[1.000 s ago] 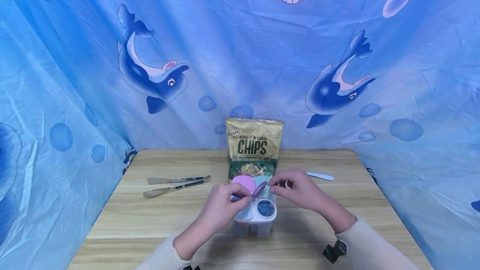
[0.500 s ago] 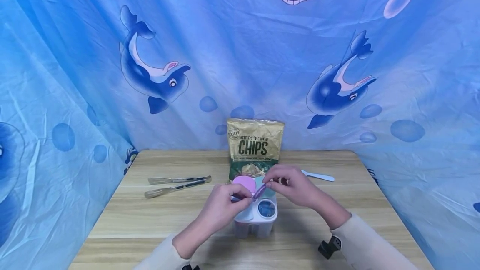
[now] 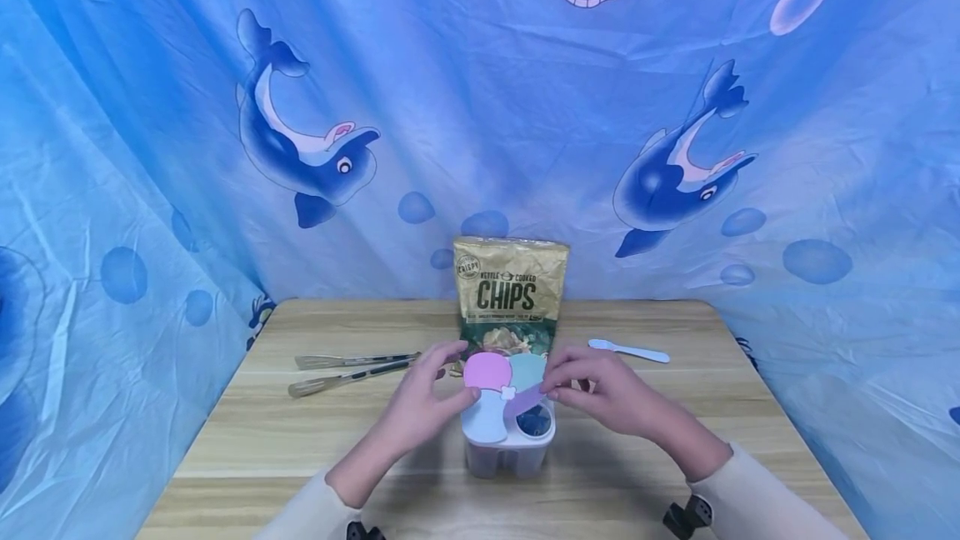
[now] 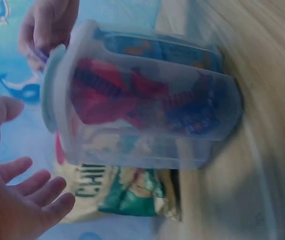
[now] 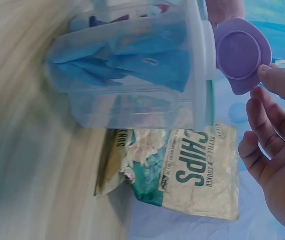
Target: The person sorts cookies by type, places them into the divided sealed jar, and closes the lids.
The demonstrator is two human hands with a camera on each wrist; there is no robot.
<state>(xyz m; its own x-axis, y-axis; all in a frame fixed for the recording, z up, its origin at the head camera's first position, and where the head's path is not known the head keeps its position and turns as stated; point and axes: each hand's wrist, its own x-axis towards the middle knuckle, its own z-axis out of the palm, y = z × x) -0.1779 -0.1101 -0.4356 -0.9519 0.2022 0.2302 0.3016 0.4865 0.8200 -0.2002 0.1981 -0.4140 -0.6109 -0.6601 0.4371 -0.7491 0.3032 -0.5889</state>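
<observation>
A clear plastic container (image 3: pixel 510 460) with several colored flip lids stands at the table's middle. Between thumb and fingers, my right hand (image 3: pixel 611 386) pinches the edge of its purple lid (image 5: pixel 238 56), which is tilted up. Under that lid, the round opening (image 3: pixel 534 421) shows something blue inside. The pink lid (image 3: pixel 487 371), teal lid (image 3: pixel 527 367) and pale blue lid (image 3: pixel 485 418) lie flat. Beside the container, my left hand (image 3: pixel 420 407) is spread with nothing held, its thumb near the pale blue lid. Red and blue packets (image 4: pixel 105 92) show through the container wall.
A gold and green chips bag (image 3: pixel 510 294) stands just behind the container. Metal tongs (image 3: pixel 352 375) lie to the left, partly behind the left hand. A white spoon-like utensil (image 3: pixel 630 350) lies at the right. A blue curtain (image 3: pixel 480 107) hangs behind the wooden table (image 3: pixel 300 457).
My left hand has let go of the purple lid and moved left with its fingers spread. My right hand reached the lid and now holds its edge, swung to the right.
</observation>
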